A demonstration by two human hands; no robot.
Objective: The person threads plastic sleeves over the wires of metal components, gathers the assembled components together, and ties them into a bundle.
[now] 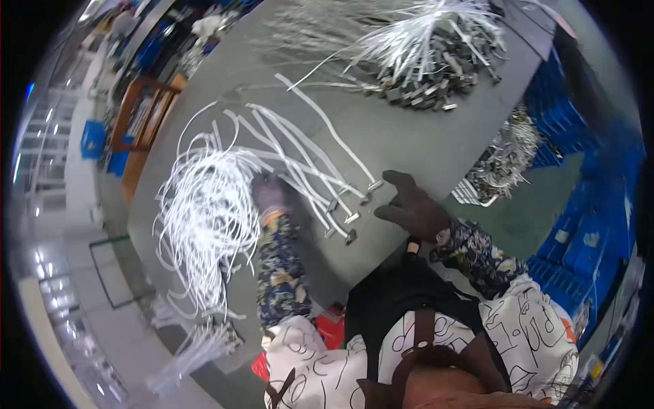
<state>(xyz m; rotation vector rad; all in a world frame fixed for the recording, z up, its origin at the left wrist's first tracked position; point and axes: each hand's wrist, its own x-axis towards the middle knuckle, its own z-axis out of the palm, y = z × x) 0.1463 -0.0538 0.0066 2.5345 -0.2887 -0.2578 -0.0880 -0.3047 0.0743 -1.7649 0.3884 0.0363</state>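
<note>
White flat cable (332, 131) lies across the middle of the frame, its metal connector (375, 185) just beside the right hand (398, 198).

Its long axis slants from the upper centre down toward the right hand, the nearer one, whose gloved thumb and forefinger stand wide apart with nothing visible between them; other loose cables lie to its left, crossing one another. The gloved left hand (272, 193) rests at the right edge of the tangled cable pile (210, 198), left of centre; its fingers are blurred, so whether they grip anything cannot be told. Motion smears the strands at the top, and the upper connector heap (436, 85) is cut off by the frame edge.
</note>
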